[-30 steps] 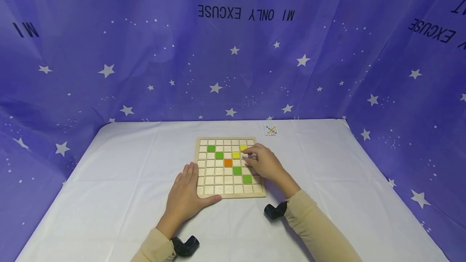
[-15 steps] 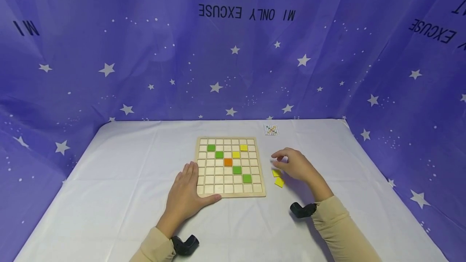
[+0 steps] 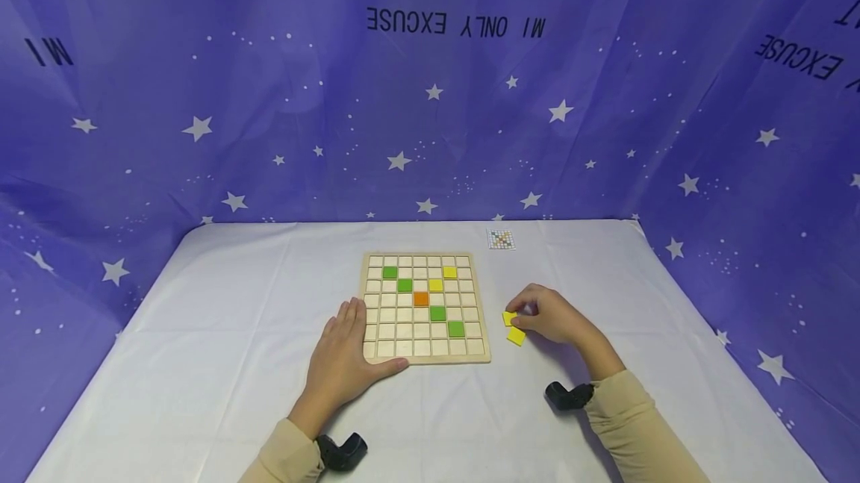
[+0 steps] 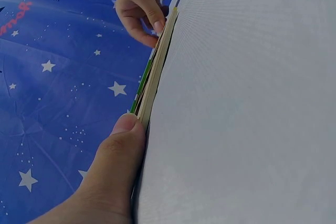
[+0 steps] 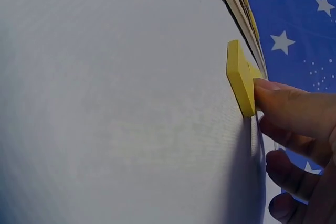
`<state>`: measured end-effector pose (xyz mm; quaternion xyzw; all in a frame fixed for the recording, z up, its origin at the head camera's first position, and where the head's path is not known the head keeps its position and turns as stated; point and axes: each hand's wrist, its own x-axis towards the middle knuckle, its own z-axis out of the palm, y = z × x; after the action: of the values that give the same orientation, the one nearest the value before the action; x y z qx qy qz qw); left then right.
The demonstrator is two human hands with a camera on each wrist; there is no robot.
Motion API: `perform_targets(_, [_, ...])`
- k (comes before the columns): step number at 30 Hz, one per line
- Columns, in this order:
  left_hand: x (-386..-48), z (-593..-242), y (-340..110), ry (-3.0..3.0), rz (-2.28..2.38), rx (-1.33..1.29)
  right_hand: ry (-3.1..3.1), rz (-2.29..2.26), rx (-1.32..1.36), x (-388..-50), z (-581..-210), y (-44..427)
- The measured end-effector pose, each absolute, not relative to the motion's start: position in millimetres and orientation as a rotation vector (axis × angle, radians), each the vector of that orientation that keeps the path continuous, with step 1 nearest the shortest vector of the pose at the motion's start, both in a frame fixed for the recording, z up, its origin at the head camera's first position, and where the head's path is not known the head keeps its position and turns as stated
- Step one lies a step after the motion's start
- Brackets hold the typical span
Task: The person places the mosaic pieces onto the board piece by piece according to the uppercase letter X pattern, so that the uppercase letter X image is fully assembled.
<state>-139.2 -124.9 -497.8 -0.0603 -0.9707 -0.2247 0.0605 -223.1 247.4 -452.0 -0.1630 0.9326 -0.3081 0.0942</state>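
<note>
A square wooden grid board (image 3: 418, 357) lies on the table, with several green tiles (image 3: 437, 313), two yellow tiles and one orange tile (image 3: 420, 298) in its cells. My left hand (image 3: 343, 360) rests along the board's left side, its thumb at the near edge; in the left wrist view that thumb touches the board's rim. Right of the board, my right hand (image 3: 547, 313) pinches a yellow tile (image 3: 508, 318) at table level between thumb and index finger. A second yellow tile (image 3: 516, 337) lies just nearer; in the right wrist view it partly hides the pinched one.
A small printed card (image 3: 501, 240) with a coloured grid lies beyond the board's far right corner. White cloth (image 3: 201, 363) covers the table. A purple star-print curtain (image 3: 430, 132) hangs behind and at both sides.
My right hand has moved from above the board's upper right to the loose yellow tiles on the right, then lowered and closed its fingertips on one. The left hand stays put.
</note>
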Motion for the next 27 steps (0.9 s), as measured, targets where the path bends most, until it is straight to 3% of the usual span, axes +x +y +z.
perform_targets(13, [-138.8, -496.6, -124.1, -2.95, -0.659, -0.172, 2.773, -1.137, -0.367, -238.8, -454.6, 209.3])
perform_targets(27, [-138.4, -496.2, -124.7, -2.959, -0.642, -0.178, 2.667, -1.2, -0.621, -230.8, -453.4, 110.4])
